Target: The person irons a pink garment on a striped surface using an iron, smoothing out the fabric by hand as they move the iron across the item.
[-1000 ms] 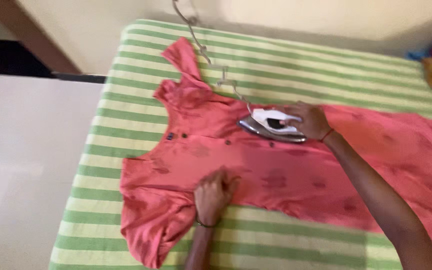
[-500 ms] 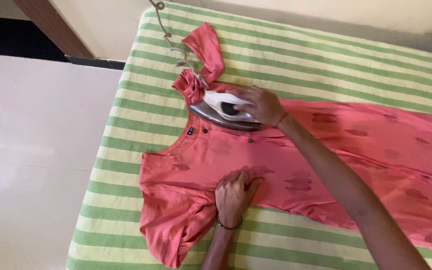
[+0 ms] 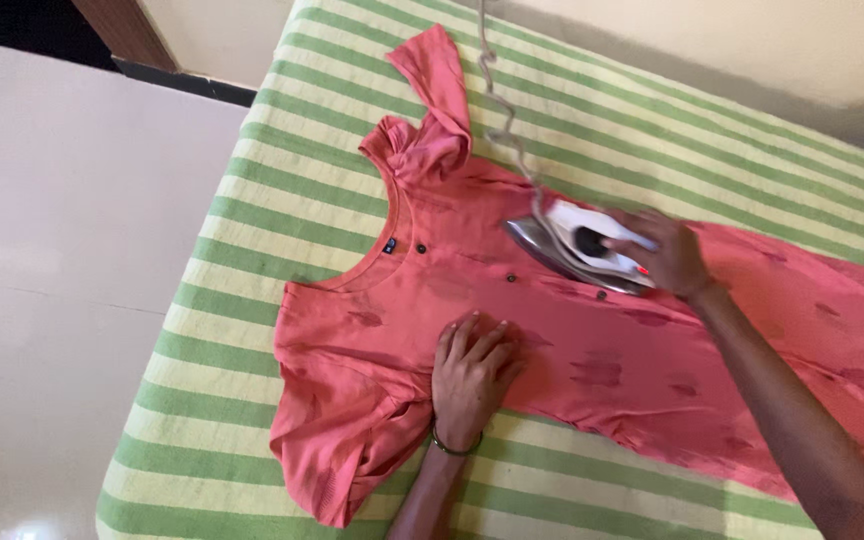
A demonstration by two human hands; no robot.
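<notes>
A: What covers most of the surface?

B: A green-and-cream striped sheet [image 3: 652,130] spread over a padded surface, with a pale floor [image 3: 62,250] to its left. On the sheet lies a coral-pink dress [image 3: 572,350], flat, neckline towards the floor side, skirt running off to the right. Its far sleeve is crumpled up; the near one hangs by the sheet's edge.

A: And the iron?

B: A white-and-steel electric iron [image 3: 577,255] sits sole-down on the dress's chest, just right of the button placket. Its coiled cord [image 3: 497,90] runs up and away over the sheet.

A: The hands?

B: The right hand [image 3: 670,255] has its fingers wrapped round the iron's handle. The left hand [image 3: 472,375] lies palm-down on the dress near its lower side seam, fingers spread flat, holding nothing, a bangle [image 3: 449,447] at the wrist.
</notes>
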